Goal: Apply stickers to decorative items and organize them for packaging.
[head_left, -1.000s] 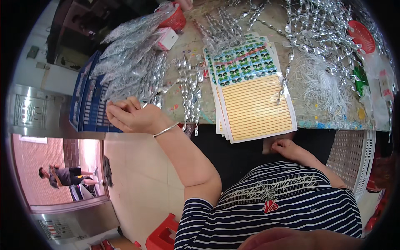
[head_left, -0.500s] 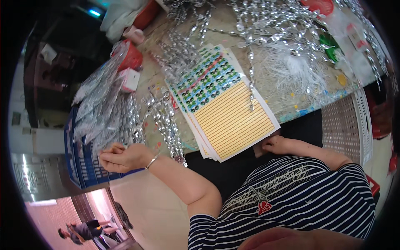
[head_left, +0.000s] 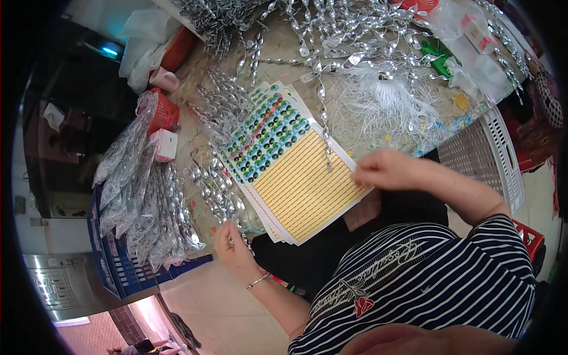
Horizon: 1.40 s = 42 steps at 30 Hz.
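My left hand (head_left: 232, 244) is at the table's near edge, fingers closed around the lower ends of a bunch of silver twisted spirals (head_left: 216, 189). My right hand (head_left: 387, 170) has come up onto the table and pinches the near right edge of the top sticker sheet (head_left: 302, 183), a stack of yellow-striped sheets with rows of coloured round stickers (head_left: 266, 136) on the far part. One silver spiral (head_left: 324, 127) lies across the sheet.
A heap of silver spirals (head_left: 331, 29) covers the table's far side, with a bundle of white threads (head_left: 384, 103). Bagged spirals (head_left: 133, 183) lie over a blue crate (head_left: 109, 266) at left. A red basket (head_left: 163, 112) and a white perforated crate (head_left: 485, 157) flank the work area.
My right hand rose from my lap to the edge of the sticker sheet. My left hand moved right from the blue crate to the bunch of spirals. The view tilted.
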{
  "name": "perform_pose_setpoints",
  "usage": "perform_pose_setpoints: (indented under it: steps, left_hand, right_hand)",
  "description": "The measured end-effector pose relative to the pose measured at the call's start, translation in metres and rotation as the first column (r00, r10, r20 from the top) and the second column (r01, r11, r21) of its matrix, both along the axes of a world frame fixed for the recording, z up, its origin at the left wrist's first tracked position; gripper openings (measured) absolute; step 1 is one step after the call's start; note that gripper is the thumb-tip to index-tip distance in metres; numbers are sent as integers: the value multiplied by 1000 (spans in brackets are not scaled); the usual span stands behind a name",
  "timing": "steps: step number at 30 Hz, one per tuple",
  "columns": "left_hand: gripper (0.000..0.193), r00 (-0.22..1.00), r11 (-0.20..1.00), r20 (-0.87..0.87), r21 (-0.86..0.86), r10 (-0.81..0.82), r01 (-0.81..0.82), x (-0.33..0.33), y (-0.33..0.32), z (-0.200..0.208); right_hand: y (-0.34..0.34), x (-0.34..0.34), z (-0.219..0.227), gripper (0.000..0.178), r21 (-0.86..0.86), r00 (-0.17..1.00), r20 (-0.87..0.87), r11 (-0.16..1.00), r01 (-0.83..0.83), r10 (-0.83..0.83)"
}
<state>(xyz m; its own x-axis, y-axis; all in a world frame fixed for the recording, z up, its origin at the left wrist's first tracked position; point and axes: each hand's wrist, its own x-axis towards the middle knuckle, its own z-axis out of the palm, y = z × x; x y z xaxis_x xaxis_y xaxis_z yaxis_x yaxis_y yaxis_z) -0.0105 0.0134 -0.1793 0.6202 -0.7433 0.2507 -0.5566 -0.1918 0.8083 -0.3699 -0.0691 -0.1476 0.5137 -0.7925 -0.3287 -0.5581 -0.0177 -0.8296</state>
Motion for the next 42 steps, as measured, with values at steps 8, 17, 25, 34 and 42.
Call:
perform_pose_setpoints:
  steps: [8, 17, 25, 34, 42]
  left_hand:
    - [17, 985, 998, 157, 4, -68, 68, -36, 20, 12]
    - [13, 962, 959, 74, -84, -264, 269, -79, 26, -1]
    - [28, 845, 886, -267, -109, -463, 451, -124, 6, 7]
    - [53, 763, 816, -315, -349, -565, 460, -132, -21, 24]
    - [36, 620, 881, -631, -396, -466, 260, -147, -23, 40]
  right_hand:
    - [-116, 32, -40, 41, -472, 922, -207, 859, 201, -329]
    - [-133, 27, -39, 36, -307, 975, -85, 936, 172, -207]
    - [-38, 23, 3, 27, 155, 949, 304, 987, 31, -77]
    - [20, 34, 22, 20, 100, 964, 224, 980, -172, 146]
    - [46, 39, -14, 18, -24, 944, 235, 973, -231, 230]
